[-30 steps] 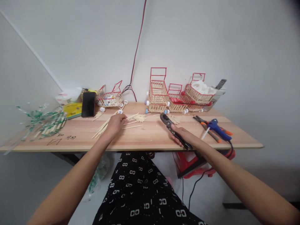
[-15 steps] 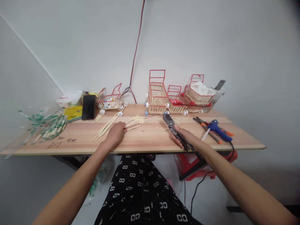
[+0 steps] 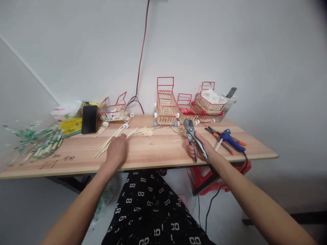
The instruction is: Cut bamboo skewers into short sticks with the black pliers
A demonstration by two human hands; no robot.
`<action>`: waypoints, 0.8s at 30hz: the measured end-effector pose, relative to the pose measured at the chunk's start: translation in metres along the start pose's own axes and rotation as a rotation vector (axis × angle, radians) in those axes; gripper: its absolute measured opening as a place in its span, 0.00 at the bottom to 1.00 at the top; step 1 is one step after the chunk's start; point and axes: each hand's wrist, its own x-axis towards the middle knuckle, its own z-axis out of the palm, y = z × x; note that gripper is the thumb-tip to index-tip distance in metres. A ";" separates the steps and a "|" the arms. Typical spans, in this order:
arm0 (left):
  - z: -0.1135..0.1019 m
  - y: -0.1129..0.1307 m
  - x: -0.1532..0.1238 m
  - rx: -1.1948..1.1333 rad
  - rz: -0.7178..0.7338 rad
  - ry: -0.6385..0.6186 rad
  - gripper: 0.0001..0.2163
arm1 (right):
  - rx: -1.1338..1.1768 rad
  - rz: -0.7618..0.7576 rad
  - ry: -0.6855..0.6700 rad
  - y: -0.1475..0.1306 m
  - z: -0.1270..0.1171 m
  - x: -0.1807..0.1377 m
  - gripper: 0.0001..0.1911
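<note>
My left hand (image 3: 117, 149) is closed low over the table, its fingers pinched at the end of a thin wooden stick (image 3: 131, 133). Beneath and beside it lies a bundle of long wooden sticks (image 3: 106, 145). A pile of shorter cut sticks (image 3: 146, 131) is to the right of that hand. My right hand (image 3: 201, 145) is wrapped round grey pruning shears (image 3: 190, 129), held above the table with the jaws pointing up and away. The handles are spread a little, and nothing shows between the jaws. Small stick offcuts (image 3: 176, 129) lie behind the shears.
Along the wall stand several miniature stick carts (image 3: 166, 107) with red trim. A blue glue gun (image 3: 233, 141) and orange-handled pliers (image 3: 226, 146) lie at right. Left are a phone (image 3: 89, 119), a yellow packet (image 3: 70, 127) and plastic-wrapped sticks (image 3: 48, 144). The table's front edge (image 3: 145, 167) is close.
My left hand has drawn left and nearer, away from the short-stick pile, with a stick at its fingers. The shears have turned more upright and their handles have spread. The whole view has shifted slightly.
</note>
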 end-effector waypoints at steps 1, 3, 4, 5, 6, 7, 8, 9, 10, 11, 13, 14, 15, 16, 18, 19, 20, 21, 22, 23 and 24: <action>-0.001 0.000 0.000 0.014 -0.004 -0.021 0.15 | 0.061 -0.036 0.005 0.000 -0.002 0.000 0.25; -0.003 0.001 0.000 0.050 -0.016 -0.049 0.15 | 0.165 -0.096 0.019 0.001 -0.006 -0.001 0.24; -0.003 0.002 0.000 0.072 -0.021 -0.050 0.16 | 0.199 -0.114 0.027 0.001 -0.007 -0.002 0.23; -0.003 0.004 0.000 0.094 -0.023 -0.044 0.16 | 0.219 -0.125 0.032 0.002 -0.007 -0.002 0.23; -0.003 0.005 0.000 0.111 -0.023 -0.035 0.16 | 0.225 -0.129 0.033 0.002 -0.007 -0.002 0.23; -0.003 0.006 0.000 0.123 -0.026 -0.026 0.16 | 0.221 -0.130 0.031 0.003 -0.007 -0.003 0.23; -0.003 0.007 0.000 0.131 -0.028 -0.016 0.16 | 0.211 -0.132 0.026 0.004 -0.007 -0.003 0.23; -0.002 0.007 0.000 0.135 -0.027 -0.006 0.16 | 0.200 -0.132 0.019 0.004 -0.007 -0.002 0.23; -0.001 0.007 0.000 0.134 -0.025 0.005 0.15 | 0.191 -0.134 0.013 0.005 -0.007 -0.002 0.23; 0.001 0.006 0.000 0.129 -0.022 0.020 0.15 | 0.186 -0.137 0.008 0.005 -0.007 -0.002 0.23; 0.005 0.003 0.000 0.115 -0.013 0.064 0.14 | 0.181 -0.148 0.006 0.006 -0.007 -0.002 0.23; 0.008 0.001 0.000 0.105 -0.004 0.093 0.14 | 0.176 -0.153 0.008 0.007 -0.008 -0.001 0.23; 0.010 0.000 0.001 0.095 0.007 0.123 0.14 | 0.170 -0.157 0.012 0.007 -0.008 -0.002 0.23; 0.012 -0.001 0.001 0.082 0.024 0.151 0.14 | 0.162 -0.157 0.016 0.007 -0.008 -0.002 0.24; 0.014 -0.002 0.002 0.053 0.064 0.192 0.14 | 0.144 -0.154 0.023 0.007 -0.007 -0.003 0.24; 0.014 -0.001 0.002 0.037 0.084 0.208 0.14 | 0.136 -0.153 0.027 0.007 -0.006 -0.003 0.25; 0.014 -0.001 0.002 0.021 0.102 0.222 0.14 | 0.129 -0.154 0.031 0.006 -0.006 -0.004 0.25; 0.014 0.000 0.002 0.004 0.119 0.234 0.14 | 0.120 -0.158 0.037 0.006 -0.004 -0.005 0.25; 0.012 0.000 0.001 -0.016 0.137 0.245 0.14 | 0.110 -0.163 0.046 0.006 -0.003 -0.005 0.25; 0.011 0.001 0.001 -0.040 0.154 0.252 0.14 | 0.100 -0.171 0.057 0.006 -0.002 -0.006 0.26; 0.010 0.001 0.001 -0.068 0.170 0.257 0.14 | 0.087 -0.178 0.070 0.006 -0.001 -0.006 0.26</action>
